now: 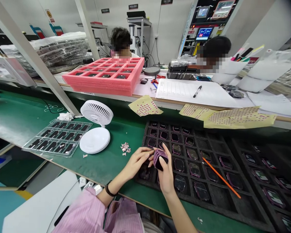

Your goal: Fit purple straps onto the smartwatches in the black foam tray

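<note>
My right hand (165,176) grips a small black rounded-square case with a purple rim (160,159) upright between thumb and fingers. My left hand (137,162), with a black band at its wrist, reaches in from the left, and its fingertips press the case's left edge. Below both hands lies a black foam tray (191,194) with rows of square cells. Many cells hold similar purple-rimmed cases, and the hands hide the cells directly beneath them. A small pile of tiny pale scraps (125,148) sits on the green mat left of my hands.
A white desk fan (95,127) and a clear blister tray of black pieces (57,138) stand to the left. An orange stick (220,177) lies across the foam tray. Yellow sticker sheets (240,117) edge the shelf above. Two co-workers sit beyond a pink foam tray stack (103,76).
</note>
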Motion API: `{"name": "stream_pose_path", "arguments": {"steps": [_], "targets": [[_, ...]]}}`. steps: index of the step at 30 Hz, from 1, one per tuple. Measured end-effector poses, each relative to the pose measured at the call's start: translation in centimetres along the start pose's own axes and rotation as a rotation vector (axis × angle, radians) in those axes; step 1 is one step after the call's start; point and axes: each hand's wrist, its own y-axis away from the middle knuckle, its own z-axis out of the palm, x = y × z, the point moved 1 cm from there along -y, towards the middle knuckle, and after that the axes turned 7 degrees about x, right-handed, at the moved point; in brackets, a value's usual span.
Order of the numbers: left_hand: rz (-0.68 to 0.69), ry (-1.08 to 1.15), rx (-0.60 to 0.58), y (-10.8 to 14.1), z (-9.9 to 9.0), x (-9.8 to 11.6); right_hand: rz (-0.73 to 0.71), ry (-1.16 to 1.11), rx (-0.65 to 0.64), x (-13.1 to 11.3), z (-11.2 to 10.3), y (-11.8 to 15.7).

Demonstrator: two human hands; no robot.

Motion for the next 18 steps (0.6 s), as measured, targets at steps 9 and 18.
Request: {"name": "stream_pose_path", "arguments": {"steps": [9,18], "targets": [[-0.042,-0.890,0.107,-0.9,-5.8,-6.6,0.105,-0.175,0.040,-1.4,-0.1,-0.5],[-0.050,-0.710,0.070,-2.4,-6.5,-6.3,0.197,-0.228,-0.009,-2.4,0.0,-0.3]]}}
